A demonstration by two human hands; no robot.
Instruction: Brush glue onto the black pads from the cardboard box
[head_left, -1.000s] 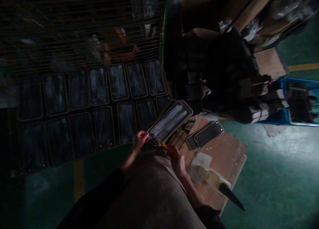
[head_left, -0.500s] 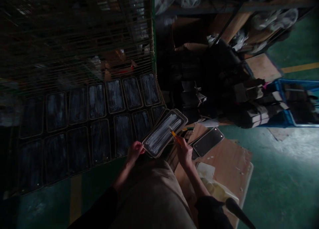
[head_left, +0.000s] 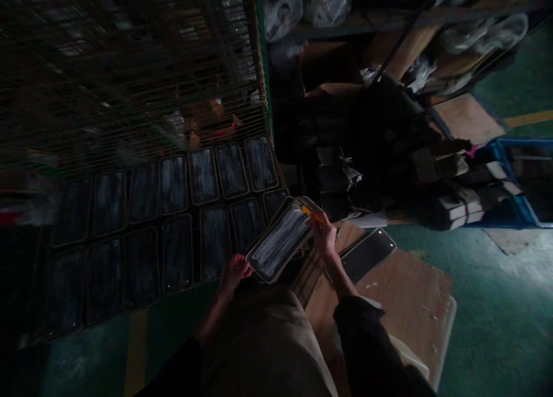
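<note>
My left hand (head_left: 235, 271) pinches the lower left corner of a dark rectangular panel (head_left: 279, 241) with rounded corners and a pale rim. Streaky whitish coating covers most of its face. The panel tilts up to the right, with more panels partly visible beneath its far end. Closed around a brush with an orange-yellow handle (head_left: 307, 211), my right hand (head_left: 323, 233) is over the panel's upper right end. The brush tip is hard to make out against the coating. Beside my right forearm, a plain dark panel (head_left: 369, 256) lies on a wooden board (head_left: 406, 287).
Rows of similar streaked panels (head_left: 175, 247) lie to the left, below a wire mesh rack (head_left: 173, 57). Bundled dark pieces (head_left: 458, 210) and a blue crate (head_left: 521, 204) stand at right. A shelf (head_left: 380, 25) with plastic-wrapped items runs along the back.
My right hand has moved the brush up and right along the panel, towards its far end. My left hand keeps its hold on the corner. The view has shifted slightly.
</note>
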